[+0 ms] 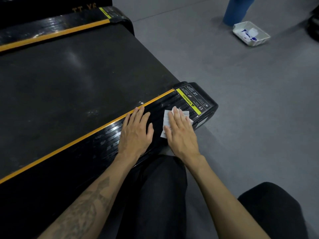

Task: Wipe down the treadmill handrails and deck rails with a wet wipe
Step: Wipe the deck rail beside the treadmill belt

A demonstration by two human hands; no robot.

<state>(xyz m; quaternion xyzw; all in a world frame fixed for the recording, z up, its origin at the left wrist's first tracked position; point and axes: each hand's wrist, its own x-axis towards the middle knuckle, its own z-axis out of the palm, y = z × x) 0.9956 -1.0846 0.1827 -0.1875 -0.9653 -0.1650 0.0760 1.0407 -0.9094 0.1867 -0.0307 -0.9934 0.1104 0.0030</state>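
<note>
The person is crouching beside the treadmill, and both hands are lying flat on the near deck rail (107, 135), the ribbed black strip running along the belt (77, 80) with an orange line at its inner edge. The right hand (179, 133) is pressing one white wet wipe (165, 118) onto the rail with straight, spread fingers — not gripping it, just pinning it under the palm, probably so that the whole sheet is rubbing the grooves at once. The wipe is sitting close to the rail's rear end, just short of the yellow warning label (189, 104) on the end cap (207, 102). The left hand (136, 131) is resting open and holding nothing on the rail just beside the wipe, its fingertips reaching the orange line; it seems to be bracing the body while the other hand is working. Two deck rails are showing: the near one, and a far one (51, 30) across the belt that is looking glossy in patches. Out on the grey floor (241, 100), well apart from the treadmill, one white tray (264, 37) is holding what appears to be a blue-printed packet, and a blue upright shape (236, 9) is standing just behind it, too blurred to identify.
</note>
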